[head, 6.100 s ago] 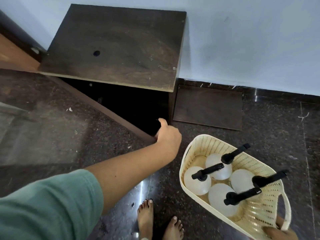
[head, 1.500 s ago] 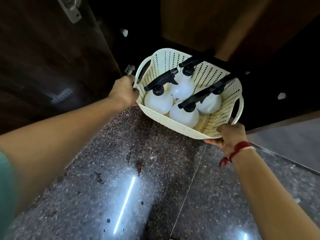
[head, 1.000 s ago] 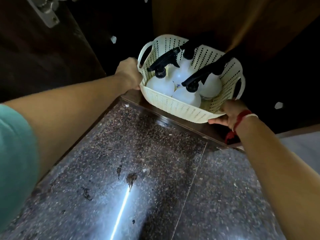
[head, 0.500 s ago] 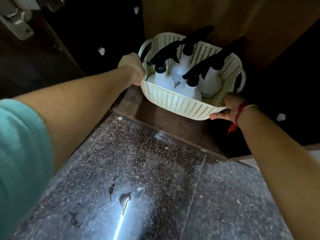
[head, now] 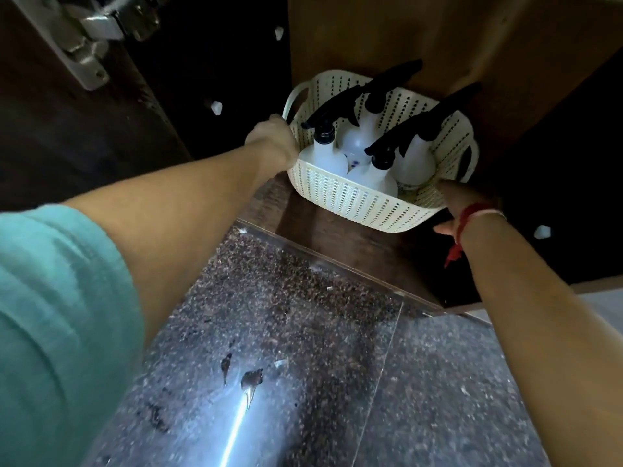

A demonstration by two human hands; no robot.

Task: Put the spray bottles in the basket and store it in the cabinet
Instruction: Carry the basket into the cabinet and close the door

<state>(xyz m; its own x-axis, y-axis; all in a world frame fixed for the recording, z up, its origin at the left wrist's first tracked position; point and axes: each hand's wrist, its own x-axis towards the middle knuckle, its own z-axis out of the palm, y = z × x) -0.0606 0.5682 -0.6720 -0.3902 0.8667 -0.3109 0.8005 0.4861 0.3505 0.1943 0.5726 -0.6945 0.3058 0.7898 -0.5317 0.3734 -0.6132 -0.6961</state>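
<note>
A cream perforated basket [head: 354, 200] sits deep inside the dark wooden cabinet [head: 337, 237], resting on its bottom shelf near the back panel. Several white spray bottles [head: 325, 156] with black trigger heads stand upright in it. My left hand [head: 273, 138] grips the basket's left rim beside its handle. My right hand [head: 451, 205], a red thread on its wrist, holds the right front corner of the basket, fingers partly hidden under it.
The open cabinet door [head: 67, 106] with a metal hinge [head: 84, 38] stands at the left. Small white shelf pegs [head: 215, 107] dot the cabinet's side walls. Speckled dark stone floor [head: 303, 365] with a bright light reflection fills the foreground.
The basket has moved from above the floor over the cabinet's edge and further back onto the shelf. Both hands have stayed on it and reached in with it.
</note>
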